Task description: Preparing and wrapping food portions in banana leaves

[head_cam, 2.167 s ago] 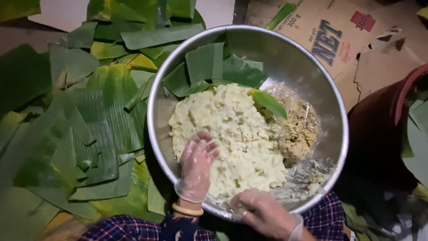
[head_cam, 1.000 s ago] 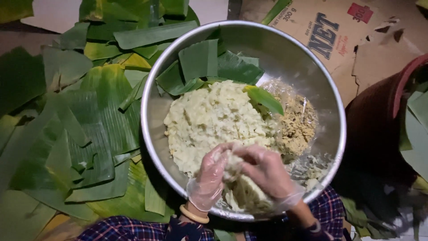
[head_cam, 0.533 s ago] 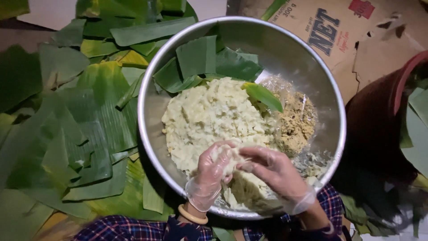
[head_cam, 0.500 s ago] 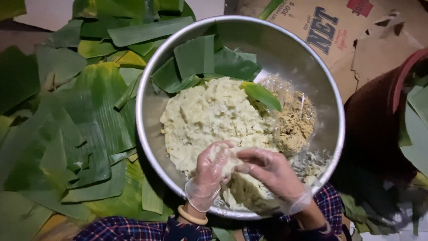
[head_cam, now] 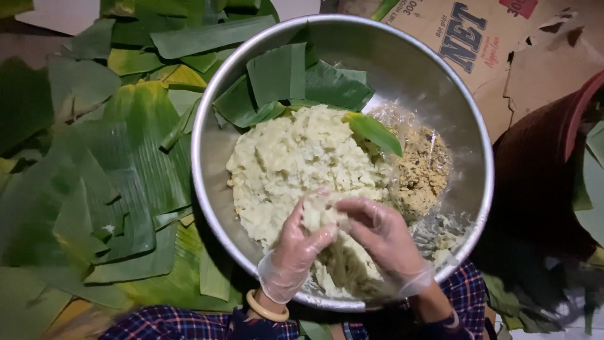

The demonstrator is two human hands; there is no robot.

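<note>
Both hands wear thin clear gloves and meet over the near side of the large round steel bowl [head_cam: 207, 164]. The left hand [head_cam: 296, 249] and right hand [head_cam: 384, 242] each close their grip on one pale yellow lump of mashed paste [head_cam: 319, 213], pressing it between fingers and palm just above the pale yellow mound of paste [head_cam: 302, 164] that fills the bowl's middle. Cut green banana leaf pieces [head_cam: 286, 79] lean at the bowl's far side, and brownish crumbly filling [head_cam: 425, 173] lies to the right. The soft lump could crumble if squeezed unevenly, and the paste may stick to the gloves.
</note>
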